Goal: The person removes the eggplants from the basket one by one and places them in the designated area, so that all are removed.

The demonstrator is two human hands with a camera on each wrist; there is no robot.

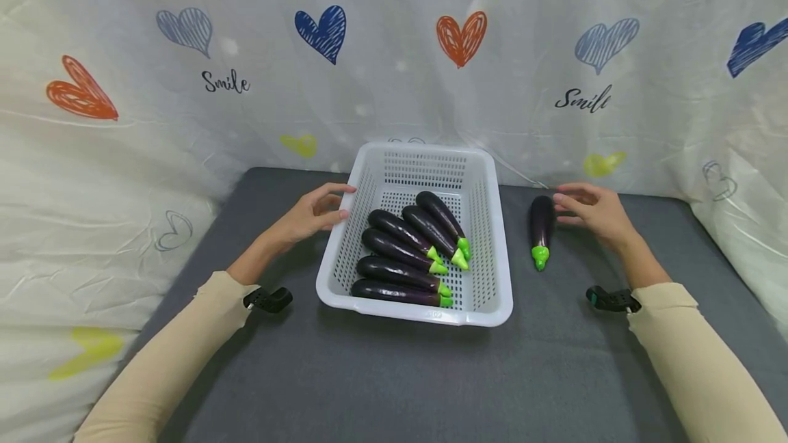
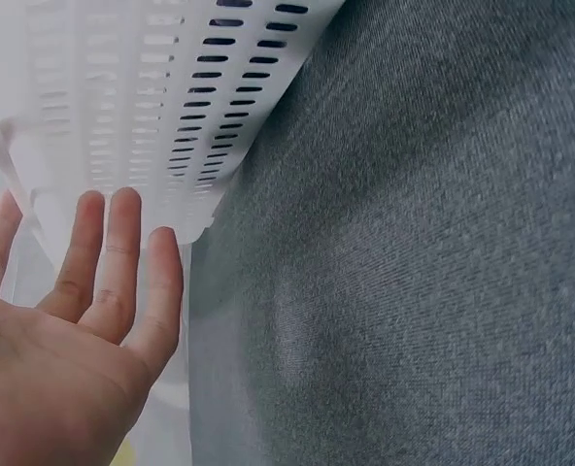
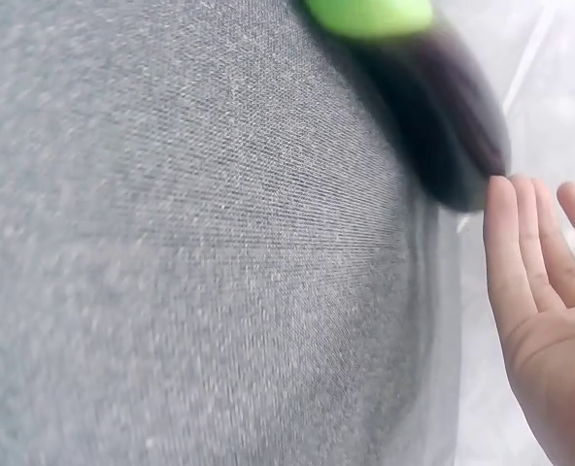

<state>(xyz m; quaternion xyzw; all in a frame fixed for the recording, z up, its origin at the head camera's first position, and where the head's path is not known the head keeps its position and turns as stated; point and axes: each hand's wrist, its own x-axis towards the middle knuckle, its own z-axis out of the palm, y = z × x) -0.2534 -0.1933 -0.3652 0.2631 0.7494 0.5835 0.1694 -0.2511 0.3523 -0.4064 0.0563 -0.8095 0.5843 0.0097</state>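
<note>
A white perforated plastic basket (image 1: 400, 310) stands on the grey cloth, holding several dark purple eggplants (image 1: 394, 271) with bright green caps. My left hand (image 1: 310, 214) is at its left rim, thumb and index finger touching the edge. In the left wrist view the other fingers (image 2: 122, 252) reach out nearly straight along the outer wall. To the right of the basket lies a single eggplant (image 1: 542, 221), green cap toward me. Beside its far end is my right hand (image 1: 594, 210), fingers extended, with fingertips (image 3: 501, 194) right at the dark skin in the right wrist view.
Grey cloth (image 1: 382, 381) covers the table. Behind and to the sides hangs a pale plastic sheet (image 1: 394, 87) printed with hearts and "Smile". Black bands (image 1: 269, 299) sit on both wrists, below the beige sleeves (image 1: 178, 354).
</note>
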